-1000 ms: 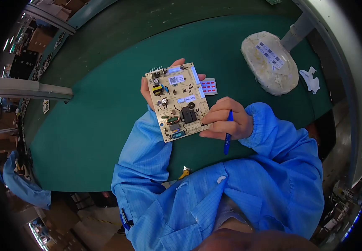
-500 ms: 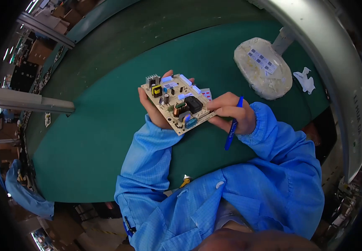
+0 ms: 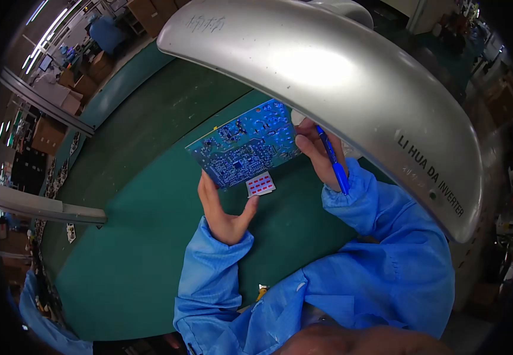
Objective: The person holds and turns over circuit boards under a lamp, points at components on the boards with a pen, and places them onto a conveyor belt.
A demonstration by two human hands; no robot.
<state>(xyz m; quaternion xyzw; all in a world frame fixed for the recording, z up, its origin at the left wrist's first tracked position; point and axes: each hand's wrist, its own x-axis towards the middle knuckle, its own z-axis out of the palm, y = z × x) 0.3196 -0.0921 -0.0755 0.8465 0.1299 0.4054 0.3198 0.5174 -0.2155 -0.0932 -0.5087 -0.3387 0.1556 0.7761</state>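
Now, above the table, beside the lamp, the board is pinched by the right hand and touched by the spread left hand, near the label sheet, the pen also held in the right.

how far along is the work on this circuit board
Soldering looks done: joints dot the visible face of the circuit board. The left hand and right hand hold it, the right also a blue pen. Labelling may be left: the small sheet bears red marks.

Bright glare on silver housing; surroundings dim; edges warped, perhaps soft.
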